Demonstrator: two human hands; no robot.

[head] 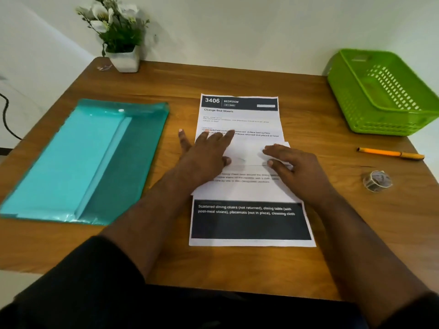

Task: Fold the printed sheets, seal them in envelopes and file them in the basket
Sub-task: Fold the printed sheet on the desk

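Looks like mid-fold: left hand (204,150) and right hand (294,165), fingers flat, press the printed sheet (244,122); next, sharpen that crease.

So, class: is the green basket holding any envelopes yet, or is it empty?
Empty as far as the view shows: the green basket at the table's far right corner shows only its bare slotted floor and walls, with no envelope inside.

two sheets (240,119), one basket (384,91)
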